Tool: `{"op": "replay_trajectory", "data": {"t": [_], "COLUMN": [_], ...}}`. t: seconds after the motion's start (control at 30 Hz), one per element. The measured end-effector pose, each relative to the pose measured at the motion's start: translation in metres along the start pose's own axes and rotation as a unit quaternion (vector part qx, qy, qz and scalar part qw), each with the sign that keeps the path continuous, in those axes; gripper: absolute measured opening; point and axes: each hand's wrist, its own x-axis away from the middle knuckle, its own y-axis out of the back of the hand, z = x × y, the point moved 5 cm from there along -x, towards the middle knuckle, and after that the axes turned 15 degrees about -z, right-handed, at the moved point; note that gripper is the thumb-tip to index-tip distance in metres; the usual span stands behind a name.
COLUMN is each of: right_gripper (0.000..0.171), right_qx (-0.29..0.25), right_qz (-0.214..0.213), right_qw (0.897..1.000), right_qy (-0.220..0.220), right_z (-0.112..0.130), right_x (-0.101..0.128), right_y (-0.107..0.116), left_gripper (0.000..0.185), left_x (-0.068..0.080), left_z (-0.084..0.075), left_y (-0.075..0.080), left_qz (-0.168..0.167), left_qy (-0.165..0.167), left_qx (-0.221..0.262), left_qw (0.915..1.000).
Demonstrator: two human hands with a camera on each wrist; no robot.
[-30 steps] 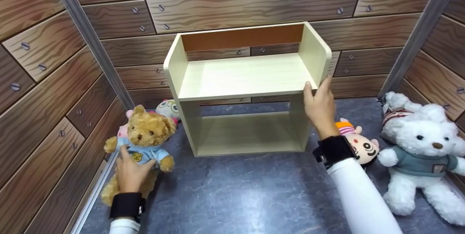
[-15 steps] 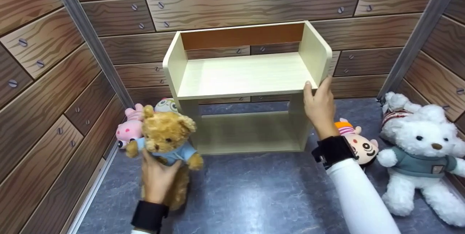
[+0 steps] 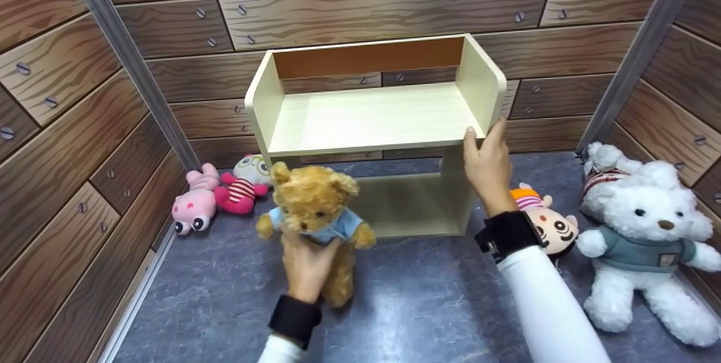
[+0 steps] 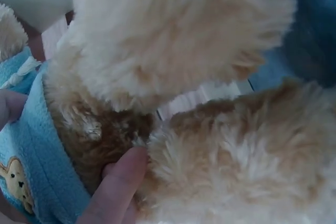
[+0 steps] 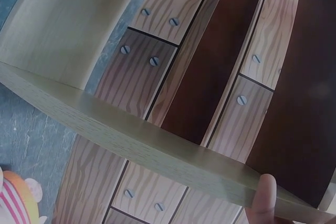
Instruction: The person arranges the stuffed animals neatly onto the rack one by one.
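A brown teddy bear [image 3: 315, 211] in a light blue shirt is held upright above the floor by my left hand [image 3: 307, 261], which grips its body from below; the left wrist view fills with the bear's fur [image 4: 210, 145] and blue shirt [image 4: 37, 161]. The bear hangs in front of the lower opening of a pale wooden two-level shelf [image 3: 372, 120]. My right hand [image 3: 487, 160] holds the shelf's front right corner, thumb on the top board's edge. In the right wrist view a fingertip [image 5: 265, 195] rests on the board's edge [image 5: 131, 140].
A pink pig toy [image 3: 191, 205] and a striped doll [image 3: 245, 182] lie at the left of the shelf. A small orange-hatted doll [image 3: 549, 222] and two white bears [image 3: 648, 233] sit at the right. Wood-pattern walls close in the grey floor [image 3: 417, 301].
My left hand has lifted the brown bear from the left wall and carried it right, to the front of the shelf. The pink pig and striped doll are now uncovered. The right hand stays put.
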Motion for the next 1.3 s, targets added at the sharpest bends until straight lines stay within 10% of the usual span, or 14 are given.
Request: {"op": "replay_trajectory", "data": {"t": [0.4, 1.0, 1.3], "right_gripper": [0.073, 0.075, 0.074], "right_qx": [-0.013, -0.008, -0.01], "right_qz": [-0.004, -0.012, -0.008], "right_qw": [1.0, 1.0, 1.0], "right_qy": [-0.001, 0.003, -0.004], "right_z": [0.0, 0.005, 0.0], "right_x": [0.004, -0.001, 0.003], "right_y": [-0.003, 0.0, 0.003], "left_gripper": [0.125, 0.117, 0.11], "left_x": [-0.01, -0.067, -0.071], "left_z": [-0.006, 0.009, 0.02], "left_y": [-0.078, -0.125, -0.145], "left_qz": [0.065, 0.038, 0.071], "left_qy": [0.098, 0.144, 0.174], "left_qx": [-0.037, -0.014, 0.023], "left_qw": [0.9924, 0.9887, 0.9819]}}
